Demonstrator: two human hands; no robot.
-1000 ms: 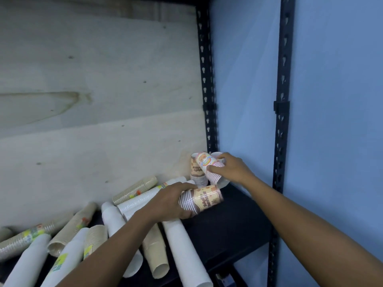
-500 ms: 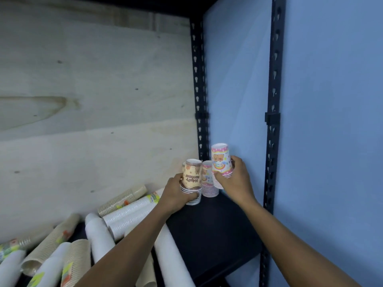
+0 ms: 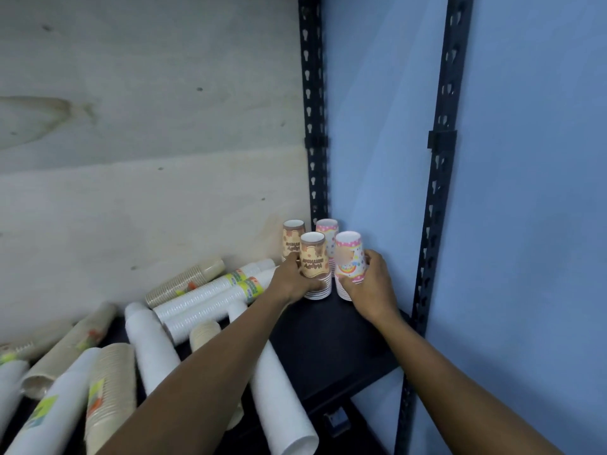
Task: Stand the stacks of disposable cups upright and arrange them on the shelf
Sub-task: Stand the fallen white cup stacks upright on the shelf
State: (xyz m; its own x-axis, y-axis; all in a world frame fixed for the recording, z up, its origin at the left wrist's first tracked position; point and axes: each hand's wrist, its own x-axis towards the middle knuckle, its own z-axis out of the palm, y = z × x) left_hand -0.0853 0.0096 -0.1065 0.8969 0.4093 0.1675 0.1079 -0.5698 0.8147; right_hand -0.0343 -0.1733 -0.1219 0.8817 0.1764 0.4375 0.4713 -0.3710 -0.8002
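At shelf [image 3: 345, 339] corner, left fingers [image 3: 312, 286] grip brown stack [image 3: 313, 257] (inverted), right fingers [image 3: 372, 257] pink stack [image 3: 349, 257].

The brown stack [image 3: 314, 267] and pink stack [image 3: 350, 261] now stand on shelf [image 3: 328, 339].

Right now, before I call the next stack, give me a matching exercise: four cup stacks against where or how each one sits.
1 front brown-print stack
2 front pink-print stack
3 rear pink-print stack
4 longest white stack

A lying on its side
B upright, gripped by the right hand
C upright in the back corner, untouched
D upright, gripped by the left hand

Pairs: 1-D, 2-B, 3-C, 4-A
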